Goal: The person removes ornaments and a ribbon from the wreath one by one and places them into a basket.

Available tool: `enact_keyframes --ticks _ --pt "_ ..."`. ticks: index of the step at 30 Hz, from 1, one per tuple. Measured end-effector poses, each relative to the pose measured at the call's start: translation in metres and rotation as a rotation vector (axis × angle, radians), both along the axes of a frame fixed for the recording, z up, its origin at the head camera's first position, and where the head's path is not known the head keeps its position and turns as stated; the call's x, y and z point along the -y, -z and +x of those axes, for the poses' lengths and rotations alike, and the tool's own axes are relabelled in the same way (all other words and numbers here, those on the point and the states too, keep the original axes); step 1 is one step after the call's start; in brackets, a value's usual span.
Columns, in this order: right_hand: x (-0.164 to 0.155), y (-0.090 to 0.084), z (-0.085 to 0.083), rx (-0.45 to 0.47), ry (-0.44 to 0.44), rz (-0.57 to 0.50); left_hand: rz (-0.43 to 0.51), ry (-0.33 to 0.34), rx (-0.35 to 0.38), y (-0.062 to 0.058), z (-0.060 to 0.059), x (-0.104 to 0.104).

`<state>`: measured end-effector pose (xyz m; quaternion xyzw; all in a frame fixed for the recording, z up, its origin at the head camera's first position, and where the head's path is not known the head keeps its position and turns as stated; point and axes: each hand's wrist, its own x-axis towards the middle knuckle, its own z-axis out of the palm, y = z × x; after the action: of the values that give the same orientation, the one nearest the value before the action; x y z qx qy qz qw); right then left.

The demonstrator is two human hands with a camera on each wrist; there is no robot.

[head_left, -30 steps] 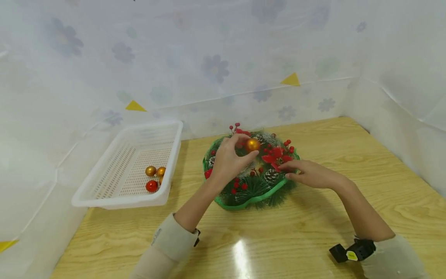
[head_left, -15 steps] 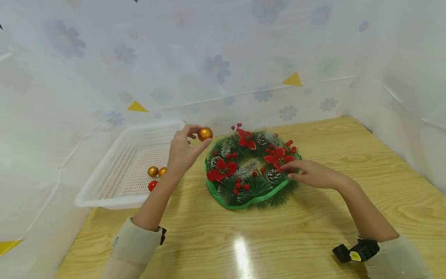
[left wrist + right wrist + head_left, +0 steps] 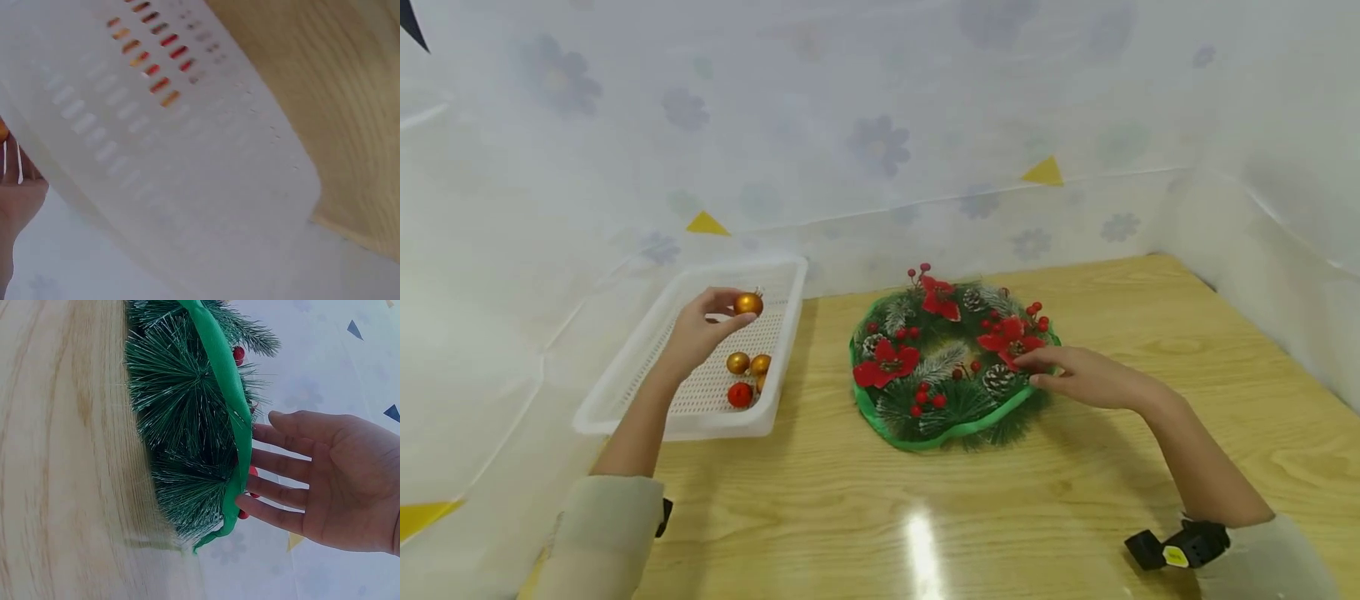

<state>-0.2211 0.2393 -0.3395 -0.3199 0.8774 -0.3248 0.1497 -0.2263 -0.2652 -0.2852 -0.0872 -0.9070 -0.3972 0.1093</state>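
My left hand (image 3: 694,335) pinches a gold Christmas bauble (image 3: 748,305) between thumb and fingers, over the white plastic basket (image 3: 718,427). Inside that basket lie more gold baubles (image 3: 738,362) and a red one (image 3: 740,395). In the left wrist view the basket's slotted wall (image 3: 187,169) fills most of the picture, and the hand shows only at the left edge. My right hand (image 3: 1090,377) has its straightened fingers at the right edge of a Christmas wreath (image 3: 966,408) with green ribbon trim (image 3: 232,381). Red poinsettias (image 3: 887,363), berries and pinecones (image 3: 998,379) decorate the wreath.
The wood-grain table (image 3: 865,508) carries the basket at left and the wreath right of centre. White flower-patterned sheeting (image 3: 880,200) hangs behind and at both sides, with yellow triangles (image 3: 1045,172) on it.
My left hand has carried the gold bauble leftward, from above the wreath to above the basket. The right hand has stayed at the wreath's edge.
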Motion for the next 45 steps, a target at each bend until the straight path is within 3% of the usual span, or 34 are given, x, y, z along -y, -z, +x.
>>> enact_keyframes --ticks 5,10,18,32,40,45 --pt "-0.001 0.001 0.000 -0.005 0.002 0.001 0.005 0.079 0.180 0.018 0.002 0.038" --pt "-0.003 0.002 -0.002 -0.012 0.003 0.001 -0.008 0.148 0.364 0.034 0.005 0.063" --pt "-0.002 0.004 -0.002 -0.009 -0.002 -0.007 -0.022 0.183 0.519 0.053 0.002 0.081" --pt "0.000 0.000 0.001 -0.011 -0.004 -0.009 -0.027 0.224 0.602 0.055 -0.001 0.086" --pt "0.000 -0.001 0.001 -0.016 -0.009 -0.013 -0.107 0.271 0.618 0.062 -0.007 0.085" --pt "0.001 -0.002 0.000 -0.014 -0.009 -0.014 -0.131 0.267 0.631 0.065 -0.010 0.087"
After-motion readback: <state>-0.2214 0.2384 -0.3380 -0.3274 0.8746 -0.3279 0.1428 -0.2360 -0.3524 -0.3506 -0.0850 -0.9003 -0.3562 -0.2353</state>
